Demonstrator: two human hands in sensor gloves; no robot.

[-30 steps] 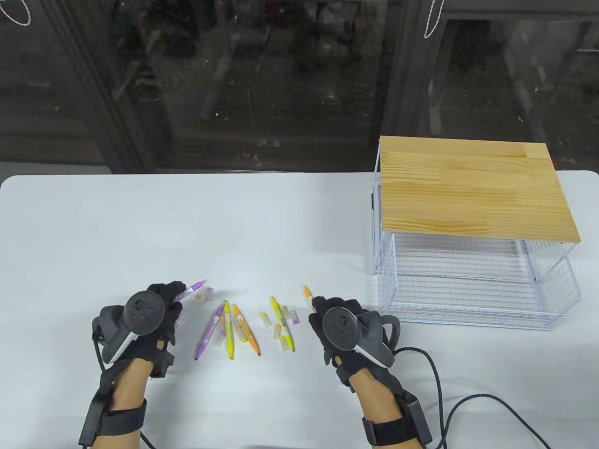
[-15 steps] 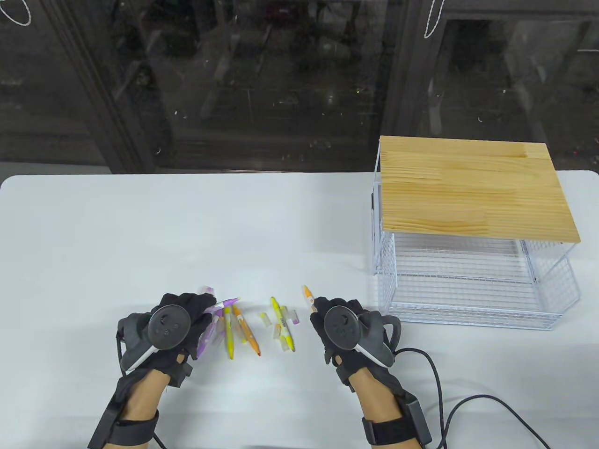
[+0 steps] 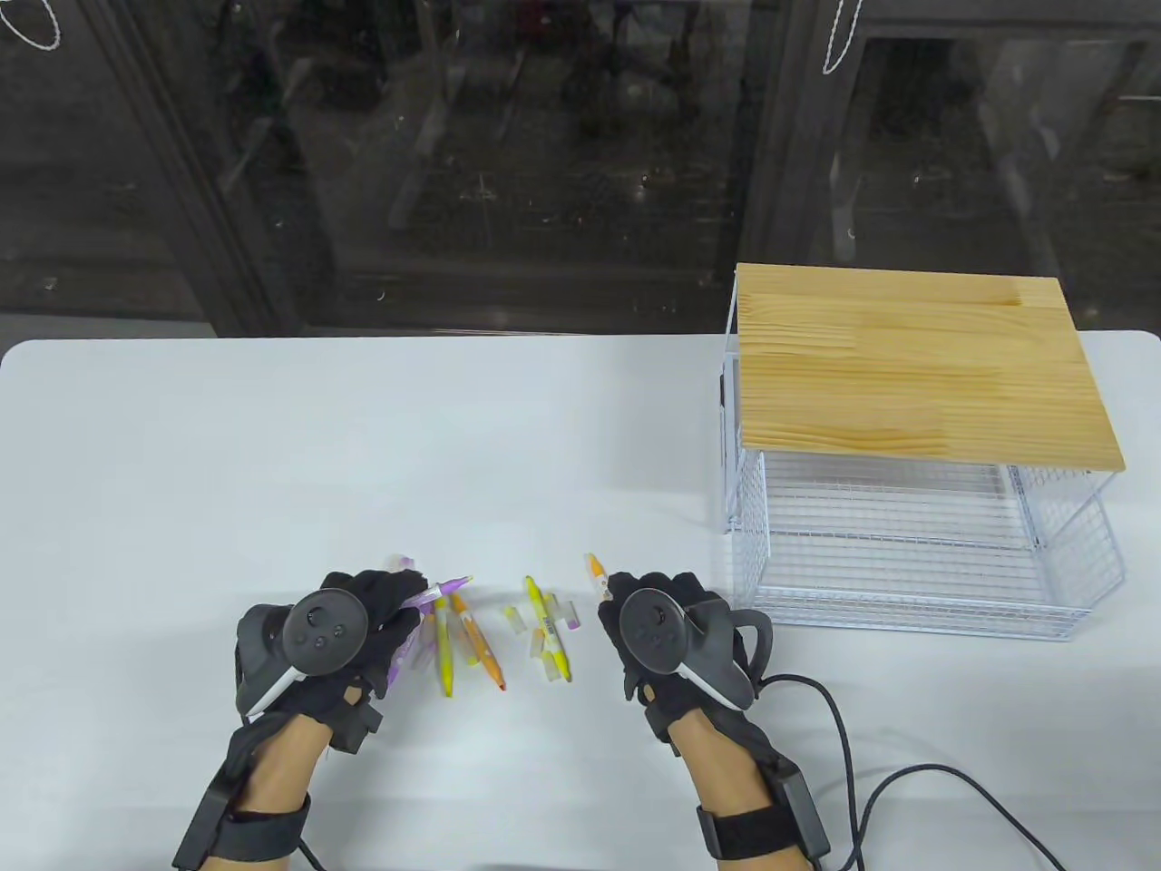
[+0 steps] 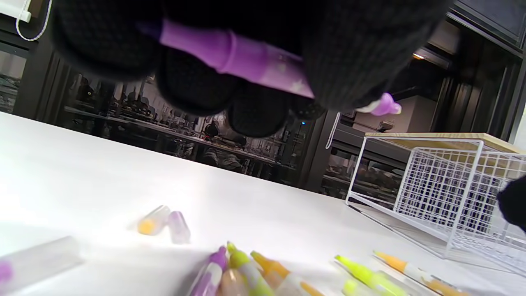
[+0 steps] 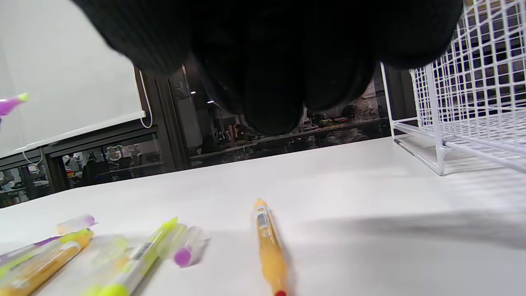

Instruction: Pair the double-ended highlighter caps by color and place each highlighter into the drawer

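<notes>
1. Your left hand grips a purple highlighter. The fingers are curled round its barrel, and its uncapped tip points toward the right, clear of the tabletop.
2. Your right hand sits low over the tabletop, just beside an orange highlighter whose far end shows past your knuckles in the table view. The right wrist view shows the gloved fingers hanging above that highlighter. I cannot tell whether they touch it, or how far they are curled.
3. Between your hands lies the loose group. A second purple highlighter lies partly under your left hand; beside it lie a yellow highlighter and another orange highlighter, close together.
4. A further yellow highlighter lies nearer your right hand, with several loose clear caps scattered round it.
5. Two more caps, one with an orange end and one purple, lie together on the far side of your left hand.
6. The wire drawer stands at the right of the tabletop under a wooden top. It is pulled out toward you, well apart from the highlighters. No highlighter lies in it.
</notes>
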